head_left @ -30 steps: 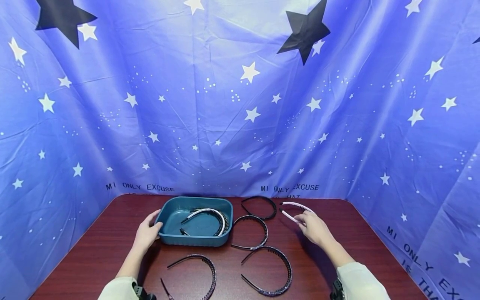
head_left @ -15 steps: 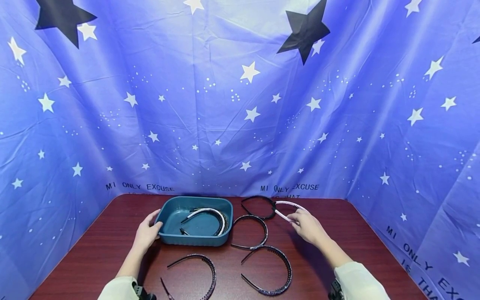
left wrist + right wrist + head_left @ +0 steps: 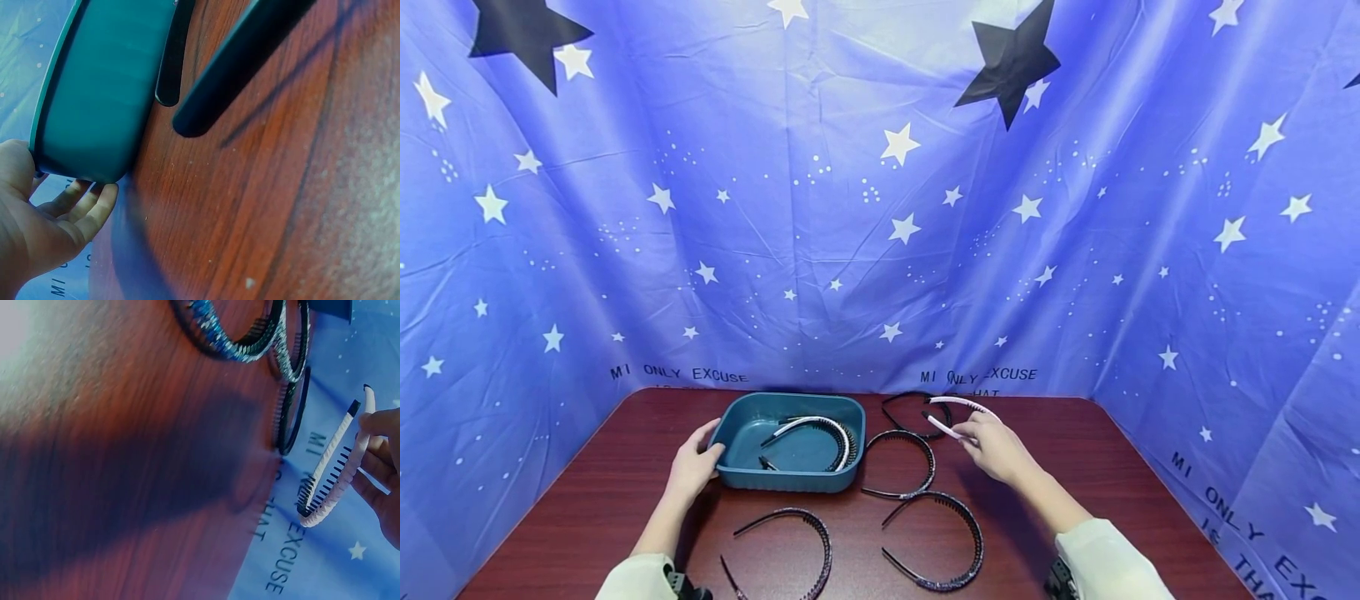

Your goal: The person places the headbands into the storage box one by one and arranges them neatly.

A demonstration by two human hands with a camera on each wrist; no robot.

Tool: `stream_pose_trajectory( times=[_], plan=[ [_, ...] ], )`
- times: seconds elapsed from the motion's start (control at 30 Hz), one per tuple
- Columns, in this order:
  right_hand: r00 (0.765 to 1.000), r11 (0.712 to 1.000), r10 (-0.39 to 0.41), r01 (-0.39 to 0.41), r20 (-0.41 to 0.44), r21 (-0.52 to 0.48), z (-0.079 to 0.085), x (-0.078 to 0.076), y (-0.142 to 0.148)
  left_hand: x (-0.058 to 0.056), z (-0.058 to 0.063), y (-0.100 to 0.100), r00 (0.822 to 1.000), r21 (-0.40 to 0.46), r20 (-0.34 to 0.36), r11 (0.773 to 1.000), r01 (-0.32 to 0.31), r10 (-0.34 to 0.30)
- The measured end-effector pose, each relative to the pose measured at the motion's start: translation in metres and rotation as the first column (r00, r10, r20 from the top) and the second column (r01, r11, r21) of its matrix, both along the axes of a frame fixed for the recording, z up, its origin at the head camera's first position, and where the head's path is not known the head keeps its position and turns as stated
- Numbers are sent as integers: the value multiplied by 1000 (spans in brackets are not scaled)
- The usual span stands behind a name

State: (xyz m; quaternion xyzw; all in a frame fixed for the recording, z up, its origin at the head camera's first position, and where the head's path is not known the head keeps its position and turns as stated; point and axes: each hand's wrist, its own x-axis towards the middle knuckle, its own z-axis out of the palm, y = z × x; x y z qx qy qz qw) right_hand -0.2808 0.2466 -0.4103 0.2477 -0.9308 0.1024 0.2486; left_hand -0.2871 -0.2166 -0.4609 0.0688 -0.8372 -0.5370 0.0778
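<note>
My left hand [image 3: 692, 462] grips the left end of a teal plastic basket [image 3: 790, 482], thumb at the rim and fingers against the outer wall, as the left wrist view also shows. Inside the basket lie a white headband [image 3: 852, 450] and dark toothed ones overlapping it. My right hand [image 3: 997, 452] pinches a pale pink headband [image 3: 337, 490] by one arm, between thumb and fingers. Black tips cap its ends, which point left, and black comb teeth line its inside. In the head view it overlaps a black headband [image 3: 887, 410] at the back of the table.
Glittery dark headbands lie on the red-brown table [image 3: 587, 500]: one right of the basket [image 3: 933, 467], one nearer the front [image 3: 980, 542], another at front left [image 3: 829, 550]. A blue star-printed cloth [image 3: 850, 208] hangs behind and at both sides.
My right hand has carried the pink headband leftward, from right of the black headband to over it. The left hand and basket have stayed in place.
</note>
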Motion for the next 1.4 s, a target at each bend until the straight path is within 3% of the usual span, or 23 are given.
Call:
stream_pose_trajectory(
  times=[0.47, 1.4],
  plan=[
    [998, 998, 64, -64, -22, 19, 12, 1, -30, 1, 0, -1, 1000, 6, 10, 1000, 10, -10],
    [990, 989, 141, -142, 25, 30, 30, 3, -74, -1, -1, -1, 1000, 13, -1, 1000, 0, 0]
  ],
)
